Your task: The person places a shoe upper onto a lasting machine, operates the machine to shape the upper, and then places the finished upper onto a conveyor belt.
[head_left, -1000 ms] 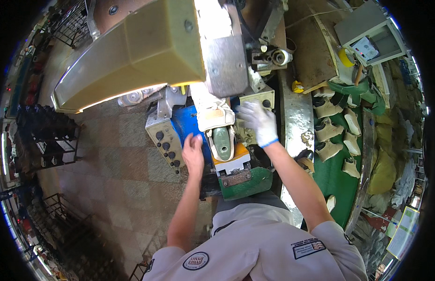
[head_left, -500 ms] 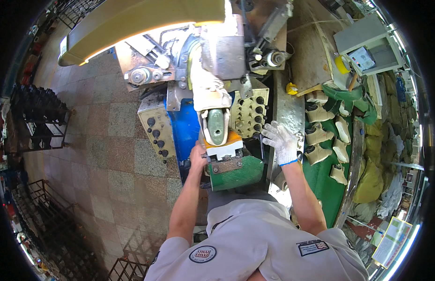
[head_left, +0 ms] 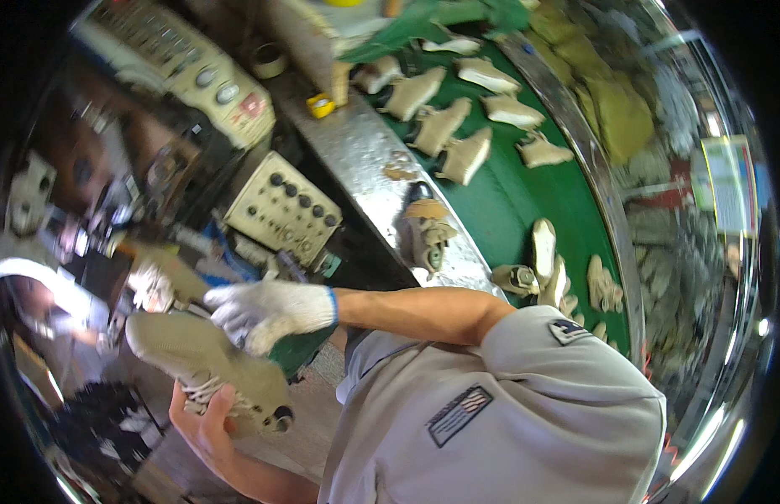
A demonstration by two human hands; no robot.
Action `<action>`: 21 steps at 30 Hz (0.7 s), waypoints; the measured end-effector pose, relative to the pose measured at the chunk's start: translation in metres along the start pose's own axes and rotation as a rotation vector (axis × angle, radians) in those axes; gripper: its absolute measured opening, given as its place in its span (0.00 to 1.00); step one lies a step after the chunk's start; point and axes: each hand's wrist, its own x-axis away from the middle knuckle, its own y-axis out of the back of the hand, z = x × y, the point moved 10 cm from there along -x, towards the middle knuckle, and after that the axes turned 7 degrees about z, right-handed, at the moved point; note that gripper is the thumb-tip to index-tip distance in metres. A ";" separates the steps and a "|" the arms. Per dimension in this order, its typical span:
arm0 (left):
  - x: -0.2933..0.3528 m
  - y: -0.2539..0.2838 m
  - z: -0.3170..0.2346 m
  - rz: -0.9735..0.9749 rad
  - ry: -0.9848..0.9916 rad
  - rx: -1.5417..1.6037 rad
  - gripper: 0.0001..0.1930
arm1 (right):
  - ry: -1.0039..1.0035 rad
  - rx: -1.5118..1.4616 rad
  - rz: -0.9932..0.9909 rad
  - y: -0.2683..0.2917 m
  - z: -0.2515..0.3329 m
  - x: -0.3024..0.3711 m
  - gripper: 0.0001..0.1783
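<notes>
At the lower left the bare left hand (head_left: pixel 207 424) cupped a tan shoe upper (head_left: pixel 207 359) from beneath, its fingers curled shut around the laced part, apparently to keep it steady. Just above, the white-gloved right hand (head_left: pixel 268 312) lay over the same upper, fingers closed loosely on its top edge, so the piece sat clamped between both hands in front of the machine. Farther right, a beige button panel (head_left: pixel 282 207) faced the worker within easy reach. Beyond it, more tan uppers (head_left: pixel 440 126) lay spread apart on the green conveyor belt (head_left: pixel 512 202), likely so each could be picked singly.
</notes>
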 end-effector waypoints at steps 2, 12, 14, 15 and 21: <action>-0.025 -0.073 -0.025 0.119 -0.196 -0.111 0.31 | 0.065 0.094 -0.116 0.036 0.029 0.039 0.35; -0.073 0.029 0.041 -0.806 -0.225 -0.419 0.36 | -0.604 0.330 -1.427 0.281 0.114 0.586 0.30; -0.117 0.017 0.058 -0.634 -0.175 -0.282 0.42 | -1.168 0.731 -1.475 0.311 0.132 0.639 0.42; -0.135 -0.004 0.058 -0.548 -0.227 -0.164 0.43 | -1.398 0.954 -1.427 0.326 0.147 0.645 0.49; -0.181 0.011 0.087 -0.767 -0.169 -0.439 0.32 | -0.459 0.509 -1.991 0.498 0.051 0.658 0.47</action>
